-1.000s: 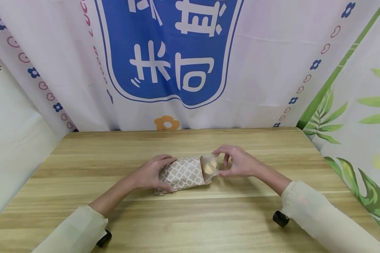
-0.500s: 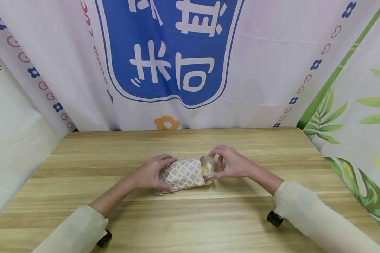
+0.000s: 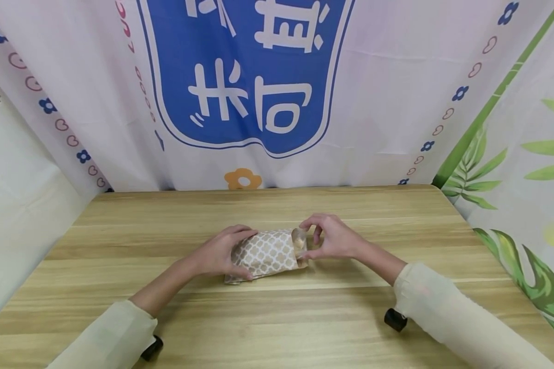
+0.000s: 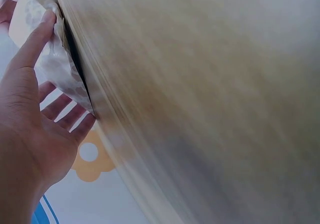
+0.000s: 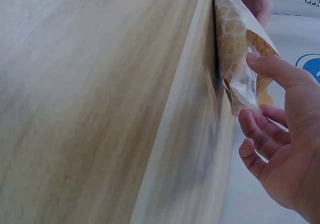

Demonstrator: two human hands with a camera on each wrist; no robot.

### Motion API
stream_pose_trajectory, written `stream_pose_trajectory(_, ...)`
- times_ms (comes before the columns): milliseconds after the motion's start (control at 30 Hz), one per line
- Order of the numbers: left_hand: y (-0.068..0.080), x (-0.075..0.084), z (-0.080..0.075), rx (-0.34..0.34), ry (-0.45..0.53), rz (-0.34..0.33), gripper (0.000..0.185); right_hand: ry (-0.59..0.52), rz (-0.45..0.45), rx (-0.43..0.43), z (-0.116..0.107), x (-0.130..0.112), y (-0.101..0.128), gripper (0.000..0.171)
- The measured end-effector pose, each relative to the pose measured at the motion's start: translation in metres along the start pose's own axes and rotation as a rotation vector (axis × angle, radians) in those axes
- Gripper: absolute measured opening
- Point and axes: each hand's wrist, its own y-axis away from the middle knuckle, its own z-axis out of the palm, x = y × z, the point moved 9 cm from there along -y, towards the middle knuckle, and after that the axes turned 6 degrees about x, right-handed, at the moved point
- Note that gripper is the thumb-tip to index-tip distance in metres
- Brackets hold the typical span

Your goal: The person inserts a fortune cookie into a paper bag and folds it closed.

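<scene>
A tan paper bag (image 3: 270, 251) with a white lattice pattern lies on its side on the wooden table, its mouth facing right. My left hand (image 3: 222, 252) grips its closed left end, thumb on the near side and fingers on the far side. Inside the mouth sits a clear plastic packet (image 3: 299, 242) with something pale yellow in it, mostly hidden by the bag. My right hand (image 3: 333, 238) holds the packet's outer end between thumb and fingers. In the right wrist view, the crinkled plastic packet (image 5: 244, 86) shows within the brown opening, by the thumb.
The wood-grain table (image 3: 277, 328) runs back to a printed cloth (image 3: 388, 102) with a blue badge and an orange flower. Cloth with green leaves hangs on the right. Black wrist cameras show under both sleeves.
My right hand has moved left, and the plastic packet has slid deeper into the paper bag. My left hand and the bag have stayed in place.
</scene>
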Motion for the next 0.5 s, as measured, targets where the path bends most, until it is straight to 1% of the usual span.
stream_pose_trajectory(200,0.0003,0.0,-0.0008,0.005,-0.006,0.006,0.106,-0.06,0.08,0.015,0.0021,0.0042,0.0018,0.066)
stream_pose_trajectory(333,0.0004,0.0002,-0.0008,0.004,-0.005,0.008,0.106,-0.07,0.102,0.026,0.0043,0.0048,0.0026,0.066)
stream_pose_trajectory(500,0.0004,0.0007,-0.0013,0.006,-0.007,0.012,0.105,-0.095,0.105,0.05,0.0077,0.0045,0.0026,0.063)
